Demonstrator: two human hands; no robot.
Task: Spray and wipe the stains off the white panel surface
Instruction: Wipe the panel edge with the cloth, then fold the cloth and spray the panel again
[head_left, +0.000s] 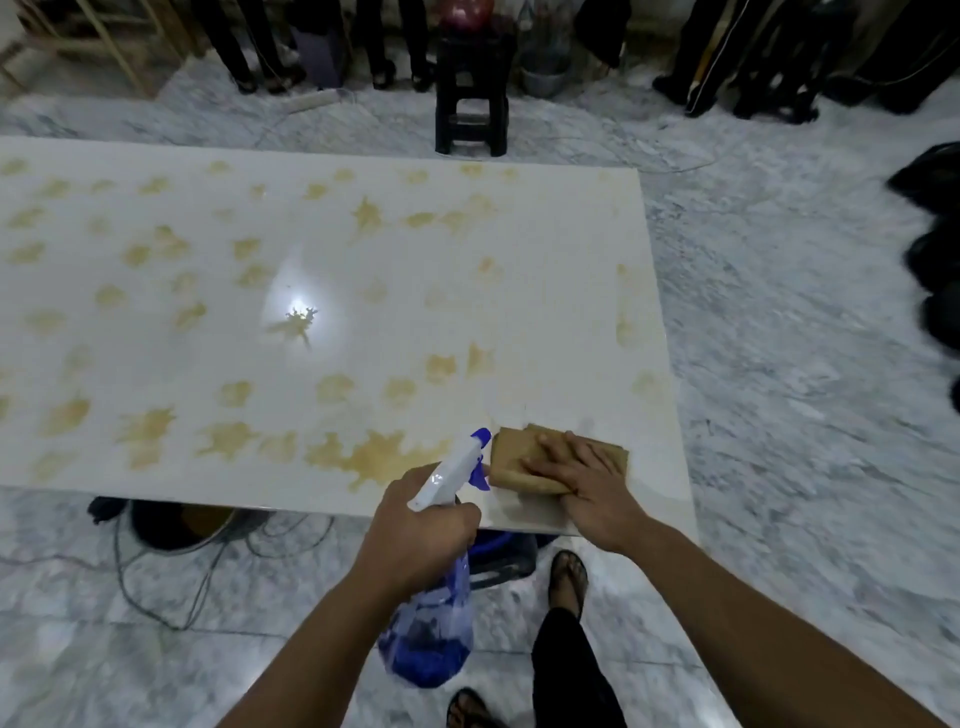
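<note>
One spray bottle (436, 587), nozzle toward far-right cloth (524, 462).

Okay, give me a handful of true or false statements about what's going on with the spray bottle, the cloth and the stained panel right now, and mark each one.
1. The left hand holds the spray bottle by its neck. True.
2. The right hand presses flat on a brown cloth. True.
3. The cloth lies at the far left end of the white panel. False: it lies at the near right corner.
4. The panel is already wiped clean. False: yellowish stains cover most of it.
5. The bottle's nozzle is blue. True.
6. The spray bottle stands on the panel. False: it hangs in the left hand's grip, off the near edge.
</note>
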